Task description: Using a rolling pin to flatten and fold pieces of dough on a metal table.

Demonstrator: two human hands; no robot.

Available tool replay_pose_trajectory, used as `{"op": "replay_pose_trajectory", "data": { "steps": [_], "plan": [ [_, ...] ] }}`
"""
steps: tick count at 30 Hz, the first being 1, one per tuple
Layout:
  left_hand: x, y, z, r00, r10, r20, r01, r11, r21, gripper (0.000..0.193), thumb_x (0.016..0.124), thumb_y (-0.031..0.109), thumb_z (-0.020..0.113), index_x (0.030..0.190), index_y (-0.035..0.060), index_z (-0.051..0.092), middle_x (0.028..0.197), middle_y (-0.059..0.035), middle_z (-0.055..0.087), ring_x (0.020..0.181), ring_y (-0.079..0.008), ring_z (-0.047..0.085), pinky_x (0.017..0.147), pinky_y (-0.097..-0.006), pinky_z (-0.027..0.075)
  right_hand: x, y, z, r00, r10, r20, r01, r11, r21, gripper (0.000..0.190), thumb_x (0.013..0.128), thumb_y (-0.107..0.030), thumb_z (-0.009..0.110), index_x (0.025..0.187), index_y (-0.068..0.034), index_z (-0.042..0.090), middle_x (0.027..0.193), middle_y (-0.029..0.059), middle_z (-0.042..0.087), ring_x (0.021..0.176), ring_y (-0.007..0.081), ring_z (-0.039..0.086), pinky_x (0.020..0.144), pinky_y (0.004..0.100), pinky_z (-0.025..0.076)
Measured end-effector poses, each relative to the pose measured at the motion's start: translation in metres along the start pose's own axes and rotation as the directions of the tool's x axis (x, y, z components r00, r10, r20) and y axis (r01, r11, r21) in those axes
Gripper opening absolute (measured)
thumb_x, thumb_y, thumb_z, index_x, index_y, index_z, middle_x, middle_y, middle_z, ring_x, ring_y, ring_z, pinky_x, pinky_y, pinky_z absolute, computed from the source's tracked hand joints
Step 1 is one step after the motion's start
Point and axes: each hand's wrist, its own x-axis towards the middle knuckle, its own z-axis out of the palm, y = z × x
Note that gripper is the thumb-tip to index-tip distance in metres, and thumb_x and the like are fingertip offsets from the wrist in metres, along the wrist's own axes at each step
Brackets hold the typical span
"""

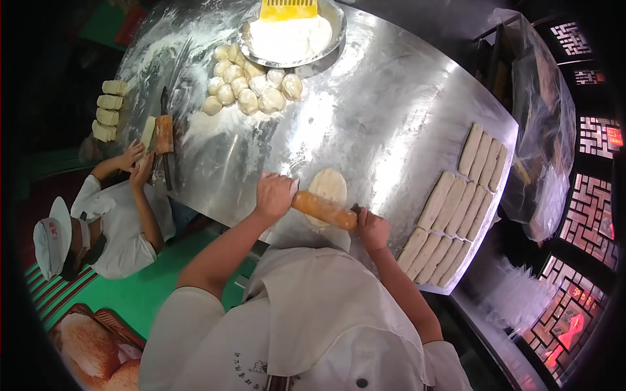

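A wooden rolling pin [324, 210] lies slantwise across a flattened oval of dough [328, 185] near the table's front edge. My left hand [276, 194] is closed around the pin's left end. Around the dark handle at its other end wraps my right hand [373, 228]. The dough shows beyond the pin and a little on the near side; the pin covers its middle. Both hands are just above the steel tabletop [371, 146], close to my apron [332, 293].
Floured dough balls [248, 101] cluster before a metal bowl of flour [288, 41] holding a yellow scraper [288, 10]. Filled-looking dough strips [455, 200] lie in rows at right. At left, a co-worker [122, 210] handles a dough strip [148, 132] beside another rolling pin [164, 134] and folded dough pieces [107, 110].
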Motion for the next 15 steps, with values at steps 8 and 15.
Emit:
{"op": "replay_pose_trajectory", "data": {
  "steps": [8,15],
  "plan": [
    [0.162,0.011,-0.008,0.950,-0.313,-0.002,0.312,0.948,0.054,0.048,0.099,0.037,0.044,0.079,0.0056,0.075,0.081,-0.0190,0.071,0.077,-0.0325,0.067,0.097,-0.0457,0.041,0.164,0.026,-0.034,0.983,-0.008,-0.183,-0.045,0.959,-0.281,0.044,0.100,-0.034,0.046,0.069,-0.011,0.066,0.062,0.0141,0.065,0.057,0.0338,0.065,0.053,0.0436,0.051],
    [0.091,0.008,-0.004,0.963,-0.228,-0.146,0.228,0.974,-0.015,0.033,0.094,0.030,0.052,0.078,0.0088,0.071,0.081,-0.0108,0.068,0.082,-0.0273,0.062,0.091,-0.0440,0.039,0.118,0.008,-0.030,0.994,0.063,-0.090,-0.083,0.965,-0.248,0.044,0.101,-0.034,0.043,0.072,-0.011,0.066,0.065,0.0143,0.066,0.060,0.0337,0.066,0.057,0.0434,0.053]
  ]
}}
